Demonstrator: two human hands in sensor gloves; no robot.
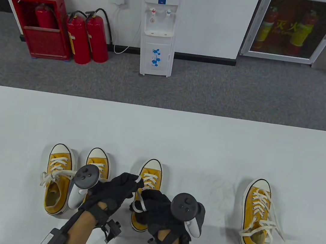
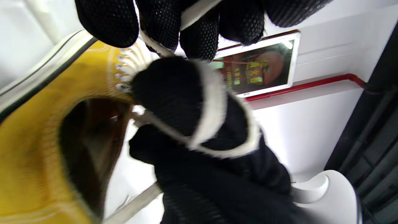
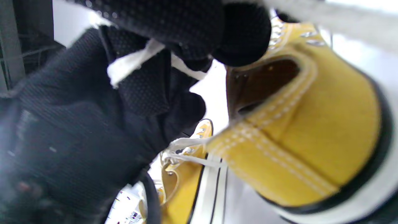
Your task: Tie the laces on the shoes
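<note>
Four yellow shoes (image 1: 149,183) stand on a white table (image 1: 208,146); behind it, grey carpet, extinguishers (image 1: 86,38), a water dispenser (image 1: 159,27). Left hand (image 1: 117,186) and right hand (image 1: 155,207) each pinch the third shoe's lace (image 1: 139,180).

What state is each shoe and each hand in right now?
Far-left shoe: bow tied.
Second shoe: partly hidden, cannot tell.
Third shoe: being tied, lace lifted.
Far-right shoe: laces loose, untied.
Left hand: pinches lace.
Right hand: lace looped round fingers.
</note>
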